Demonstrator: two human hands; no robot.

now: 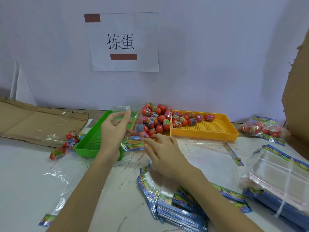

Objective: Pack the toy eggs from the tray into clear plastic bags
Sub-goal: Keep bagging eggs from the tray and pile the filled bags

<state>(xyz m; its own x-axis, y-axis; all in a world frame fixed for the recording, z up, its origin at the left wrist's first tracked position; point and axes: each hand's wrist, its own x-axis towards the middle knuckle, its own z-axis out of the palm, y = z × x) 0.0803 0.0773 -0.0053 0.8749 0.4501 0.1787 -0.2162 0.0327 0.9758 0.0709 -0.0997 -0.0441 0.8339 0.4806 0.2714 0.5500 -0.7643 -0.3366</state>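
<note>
Head view, frame centre: left hand (115,129) raised, grip pinched on the top edge of a clear plastic bag (133,128), its lower printed strip hanging before the green tray (93,139). Right hand (160,153) just below, grip curled at the bag's bottom; whether closed on it, hard to tell. Toy eggs (155,119) heaped behind, partly hidden by film, more in the yellow tray (205,129) right of centre. Bag stacks (175,206) on the table, lower right, cut off.
</note>
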